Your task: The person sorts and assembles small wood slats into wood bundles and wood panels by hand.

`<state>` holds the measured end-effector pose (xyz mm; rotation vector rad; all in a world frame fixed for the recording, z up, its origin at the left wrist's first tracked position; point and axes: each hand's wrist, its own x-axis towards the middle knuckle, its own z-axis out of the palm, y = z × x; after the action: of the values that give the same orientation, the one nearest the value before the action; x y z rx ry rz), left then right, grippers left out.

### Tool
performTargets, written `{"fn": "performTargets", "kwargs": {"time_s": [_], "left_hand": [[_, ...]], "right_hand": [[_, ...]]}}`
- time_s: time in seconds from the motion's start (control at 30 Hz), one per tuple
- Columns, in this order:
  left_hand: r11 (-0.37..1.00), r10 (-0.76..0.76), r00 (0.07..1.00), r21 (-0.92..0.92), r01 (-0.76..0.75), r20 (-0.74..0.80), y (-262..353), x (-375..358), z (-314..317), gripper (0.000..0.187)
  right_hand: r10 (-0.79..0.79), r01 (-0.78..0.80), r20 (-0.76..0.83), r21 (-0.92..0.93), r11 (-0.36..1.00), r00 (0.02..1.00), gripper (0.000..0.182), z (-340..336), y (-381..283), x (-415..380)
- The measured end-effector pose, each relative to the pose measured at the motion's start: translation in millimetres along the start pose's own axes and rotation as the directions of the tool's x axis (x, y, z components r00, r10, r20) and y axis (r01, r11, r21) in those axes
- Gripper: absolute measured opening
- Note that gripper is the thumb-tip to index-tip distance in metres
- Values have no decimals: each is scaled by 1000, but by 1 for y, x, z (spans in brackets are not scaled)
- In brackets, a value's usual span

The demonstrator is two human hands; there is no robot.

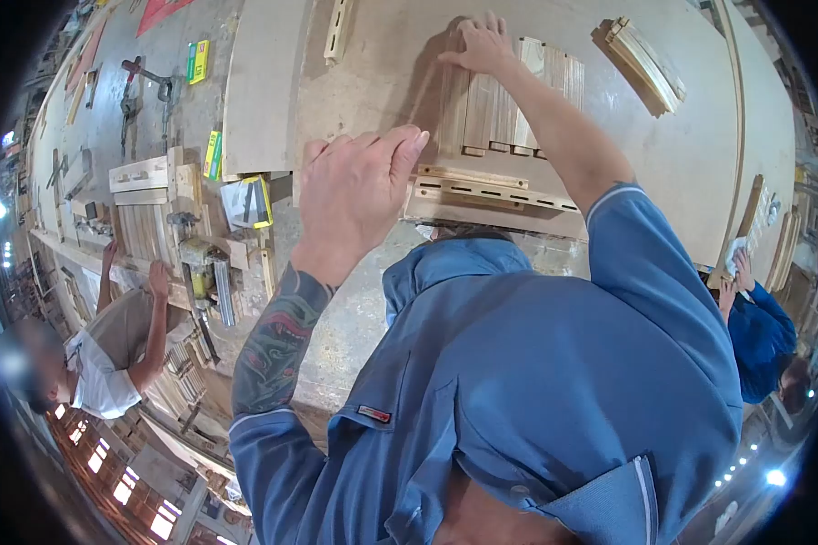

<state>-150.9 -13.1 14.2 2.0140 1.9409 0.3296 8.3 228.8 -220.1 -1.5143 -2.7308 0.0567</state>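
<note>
Pressing flat on the wooden slats, the right hand has fingers spread; the left hand hovers loosely curled, seemingly empty, above the workbench.

A: Room? Workshop w/ grey concrete floor, dusty.
B: Furniture?
A: Big pale workbench at 1 o'clock, second cluttered bench at 9.
B: Light?
A: Lit windows at 7, small ceiling lamps at 4.
</note>
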Motion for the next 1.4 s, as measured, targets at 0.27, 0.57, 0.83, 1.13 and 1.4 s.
{"fn": "performTargets", "kwargs": {"time_s": [0.27,0.57,0.83,1.13,1.4], "left_hand": [[985,79,993,-146,-91,-85,-3,2,2,39],[986,-38,999,-162,36,-8,6,8,13,57],[981,-55,998,-188,51,-18,6,4,8,63],[990,142,977,37,-138,-161,22,6,15,60],[998,67,997,19,-66,-31,31,10,15,62]], "right_hand": [[-206,-226,297,924,308,932,50,-40,-32,-102],[-55,-84,100,967,240,993,29,-76,-75,-200],[-140,24,107,705,709,984,32,-71,-100,-219],[-330,139,182,649,748,926,38,-62,-51,-186],[39,-36,-229,16,999,973,61,21,38,-34]]}}
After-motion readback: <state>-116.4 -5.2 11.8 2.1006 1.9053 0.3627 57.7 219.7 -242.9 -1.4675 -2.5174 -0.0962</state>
